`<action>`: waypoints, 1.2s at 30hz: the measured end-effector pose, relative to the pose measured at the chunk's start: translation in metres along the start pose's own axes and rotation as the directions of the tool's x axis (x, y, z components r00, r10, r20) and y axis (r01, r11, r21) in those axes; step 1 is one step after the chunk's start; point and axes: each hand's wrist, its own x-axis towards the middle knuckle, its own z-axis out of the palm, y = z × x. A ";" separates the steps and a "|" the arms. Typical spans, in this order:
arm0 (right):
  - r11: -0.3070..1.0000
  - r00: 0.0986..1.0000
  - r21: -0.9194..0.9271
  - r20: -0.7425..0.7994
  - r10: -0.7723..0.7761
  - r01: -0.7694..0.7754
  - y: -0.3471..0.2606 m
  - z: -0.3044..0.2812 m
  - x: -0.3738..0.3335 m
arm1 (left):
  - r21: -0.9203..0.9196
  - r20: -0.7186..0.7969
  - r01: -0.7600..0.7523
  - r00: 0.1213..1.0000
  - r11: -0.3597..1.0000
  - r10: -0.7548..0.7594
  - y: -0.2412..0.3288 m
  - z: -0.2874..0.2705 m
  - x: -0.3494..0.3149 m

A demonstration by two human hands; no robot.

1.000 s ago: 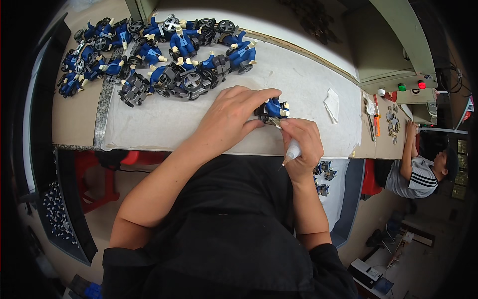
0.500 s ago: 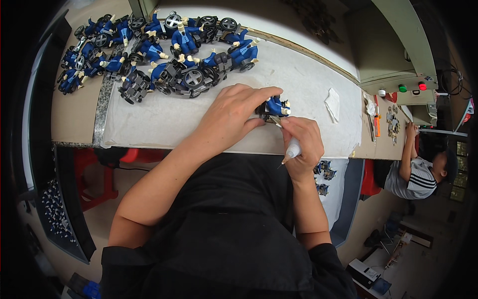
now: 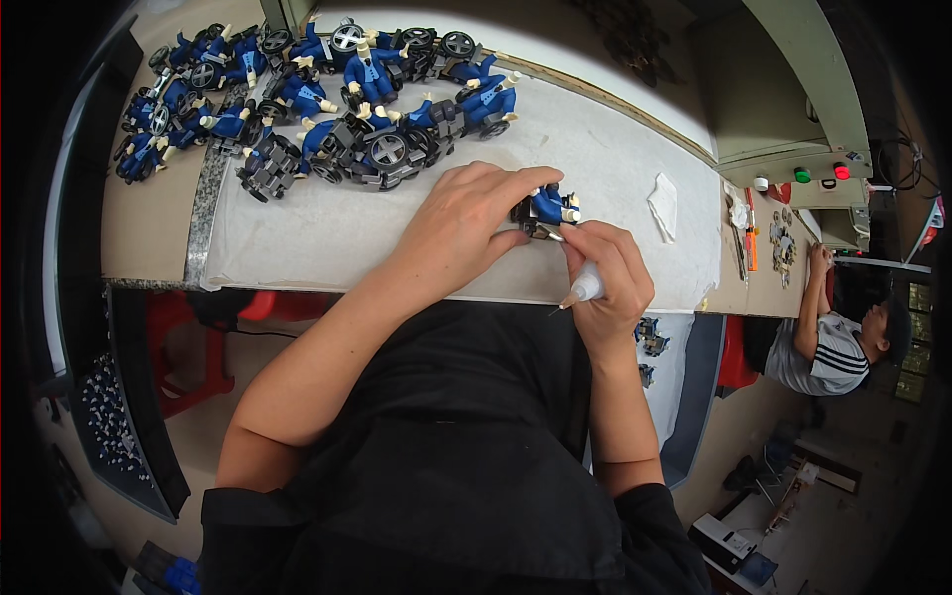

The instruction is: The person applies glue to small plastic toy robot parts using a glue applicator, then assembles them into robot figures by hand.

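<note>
My left hand (image 3: 468, 220) is closed on a small toy figure (image 3: 551, 203) in a blue suit, seated on a dark base, holding it over the white-covered table. My right hand (image 3: 612, 273) grips a white squeeze bottle (image 3: 587, 285) whose thin needle tip points down and to the left. Between the thumb and forefinger of that same hand is a slim metal tool (image 3: 548, 234), perhaps tweezers, reaching the figure's near side. Its very tip is too small to make out. Several similar blue figures (image 3: 369, 76) with dark wheeled parts (image 3: 387, 152) lie heaped at the far left.
A crumpled white tissue (image 3: 662, 208) lies right of my hands. Beyond it are an orange-handled tool (image 3: 751, 248) and small parts (image 3: 783, 248). A grey tray (image 3: 684, 436) and a bin of small pieces (image 3: 114, 421) flank me below. A co-worker (image 3: 828, 342) sits at right.
My right hand has shifted slightly to the right with the bottle, and the metal tool has drawn back a little. My left hand stays almost still on the figure.
</note>
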 end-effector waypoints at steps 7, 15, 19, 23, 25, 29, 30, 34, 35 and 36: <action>0.993 0.988 -0.083 0.134 -0.070 0.081 -0.005 -0.010 0.012 | -0.012 0.015 0.023 1.000 1.000 -0.023 0.001 -0.001 0.001; 0.983 0.974 -0.145 0.214 -0.078 0.110 -0.010 -0.011 0.018 | -0.003 0.035 0.045 0.998 0.999 -0.045 0.000 -0.001 0.001; 0.993 0.964 -0.114 0.266 -0.001 0.032 -0.006 -0.014 0.022 | -0.015 0.000 0.032 0.999 0.999 -0.032 0.003 0.001 0.006; 0.998 0.946 -0.059 0.320 0.054 -0.037 -0.006 -0.018 0.031 | 0.008 -0.027 0.078 0.997 0.997 -0.078 0.003 0.007 0.009; 0.998 0.931 -0.033 0.360 0.058 -0.050 -0.006 -0.019 0.034 | -0.014 -0.012 0.103 0.995 0.995 -0.103 0.002 0.006 0.011; 0.995 0.913 -0.082 0.399 0.082 -0.053 -0.007 -0.014 0.037 | -0.008 -0.040 0.113 0.993 0.994 -0.113 -0.004 0.010 0.010; 0.995 0.916 -0.084 0.392 0.084 -0.055 -0.007 -0.014 0.038 | -0.005 -0.036 0.106 0.994 0.994 -0.106 -0.004 0.011 0.011; 0.992 0.929 -0.104 0.354 0.106 -0.073 -0.010 -0.011 0.038 | -0.055 -0.003 0.130 0.992 0.990 -0.130 -0.003 0.008 0.018; 0.990 0.933 -0.116 0.340 0.119 -0.084 -0.011 -0.010 0.038 | -0.084 0.023 0.146 0.989 0.986 -0.144 -0.001 0.007 0.019; 0.989 0.937 -0.114 0.327 0.123 -0.090 -0.011 -0.010 0.038 | -0.074 0.030 0.139 0.990 0.988 -0.137 0.001 0.006 0.020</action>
